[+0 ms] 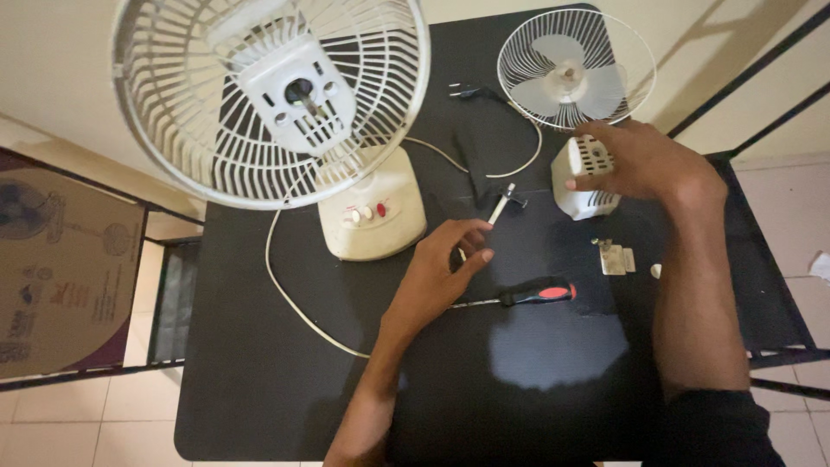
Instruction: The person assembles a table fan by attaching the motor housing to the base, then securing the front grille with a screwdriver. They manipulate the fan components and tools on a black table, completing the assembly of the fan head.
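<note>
left hand (441,277): lay low over the glossy black desk (259,380), grip narrow, fingertips pinched on a thin white stick-like tool with a dark tip (500,207), slanted up and away toward the middle of the desk.
right hand (644,160): rested on the small white plastic motor housing with vent slots (581,186), fingers curled over its top and front, grip closed around it.
motor housing: stood on the desk's far right part, just below the round white wire guard with a pale three-blade fan behind it (566,73).
screwdriver with black and red handle (536,292): lay flat on the desk just right of the left hand, shaft pointing at the wrist, untouched.
small metal bracket and loose bits (614,258): lay on the desk below the motor housing, near the right forearm.
large cream desk fan with ribbed rear grille and push-button base (372,212): stood at far left, blade and front guard off, spindle bare at the hub.
white power cord (294,303): looped from the fan base across the desk, ending at a dark plug (462,91) near the far edge.
cardboard box with fan drawings (60,268): sat beyond the desk's left side.
</note>
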